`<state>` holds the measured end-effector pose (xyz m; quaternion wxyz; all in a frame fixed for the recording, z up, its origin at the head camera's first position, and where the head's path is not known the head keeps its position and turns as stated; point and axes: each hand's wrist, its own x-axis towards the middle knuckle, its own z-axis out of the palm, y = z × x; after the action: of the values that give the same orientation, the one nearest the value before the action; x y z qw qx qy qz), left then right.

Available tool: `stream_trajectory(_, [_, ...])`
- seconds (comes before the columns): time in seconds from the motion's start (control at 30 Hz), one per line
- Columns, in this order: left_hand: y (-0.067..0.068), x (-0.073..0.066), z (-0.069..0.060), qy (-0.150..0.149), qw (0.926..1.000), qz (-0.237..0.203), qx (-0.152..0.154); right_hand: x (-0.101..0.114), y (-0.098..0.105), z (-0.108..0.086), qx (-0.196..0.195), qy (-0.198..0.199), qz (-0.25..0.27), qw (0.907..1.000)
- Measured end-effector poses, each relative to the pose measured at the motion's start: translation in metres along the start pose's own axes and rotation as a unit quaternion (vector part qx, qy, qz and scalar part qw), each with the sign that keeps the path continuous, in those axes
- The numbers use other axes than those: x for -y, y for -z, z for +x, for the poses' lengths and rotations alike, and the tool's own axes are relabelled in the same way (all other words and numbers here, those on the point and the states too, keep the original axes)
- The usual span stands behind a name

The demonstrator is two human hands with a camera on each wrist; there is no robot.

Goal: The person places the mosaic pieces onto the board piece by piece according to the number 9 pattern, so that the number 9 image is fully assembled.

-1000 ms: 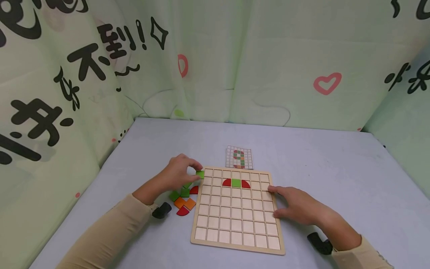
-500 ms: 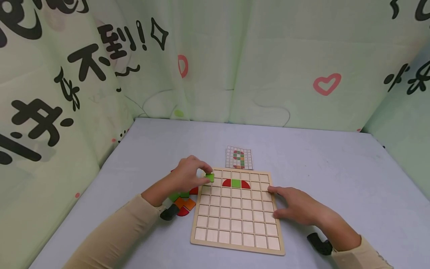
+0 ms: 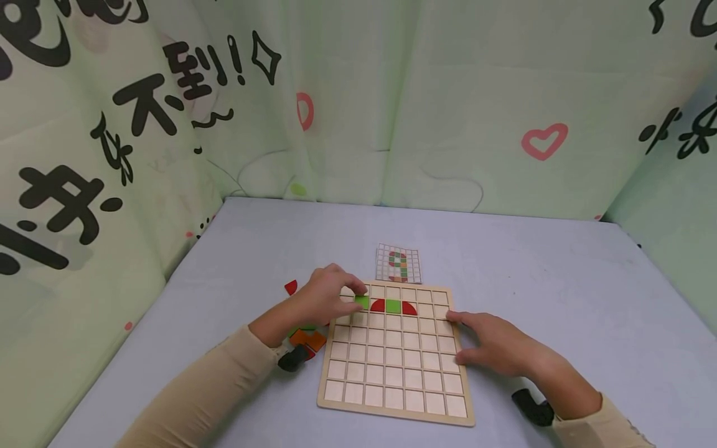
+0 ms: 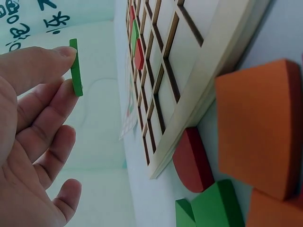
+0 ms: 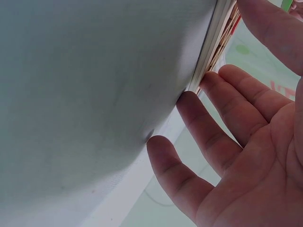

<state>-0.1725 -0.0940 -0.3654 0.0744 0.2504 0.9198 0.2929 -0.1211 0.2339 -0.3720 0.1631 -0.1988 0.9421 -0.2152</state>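
My left hand [image 3: 323, 297] pinches a green square piece [image 3: 362, 302] between thumb and fingertips, above the upper left of the wooden grid board [image 3: 394, 415]. In the left wrist view the green piece [image 4: 76, 67] is seen edge-on, clear of the board [image 4: 189, 109]. On the board a red quarter-round piece [image 3: 378, 305], a green square [image 3: 393, 307] and another red quarter-round piece [image 3: 409, 308] lie in a row. My right hand [image 3: 498, 342] rests at the board's right edge, touching it with thumb and fingertips; its fingers [image 5: 213, 137] are spread and hold no piece.
Left of the board lie orange pieces [image 3: 308, 340] and other red and green ones, partly hidden by my left hand and wrist. A red piece [image 3: 290, 287] lies apart beyond my left wrist. A printed pattern card [image 3: 398, 262] lies behind the board. Curtains stand behind the table.
My left hand has carried the green piece rightward from the board's left edge to over the grid, uncovering a red piece behind the wrist. My right hand has stayed still.
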Motion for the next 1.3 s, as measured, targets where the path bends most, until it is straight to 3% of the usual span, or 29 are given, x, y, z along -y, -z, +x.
stream_trajectory(0.37, [-0.008, -0.003, 0.005, -0.028, 0.9991, 0.030, 0.004, 0.001, 0.000, 0.000, 0.003, -0.013, 0.002, 0.9999])
stream_trajectory(0.87, [-0.015, -0.011, 0.010, -0.011, 0.9979, 0.053, 0.034, 0.000, 0.000, 0.002, 0.002, -0.010, -0.006, 0.9999])
stream_trajectory(1.3, [-0.022, -0.010, 0.010, -0.005, 0.9973, 0.053, 0.050, 0.000, 0.000, 0.001, 0.003, -0.009, -0.008, 0.9999])
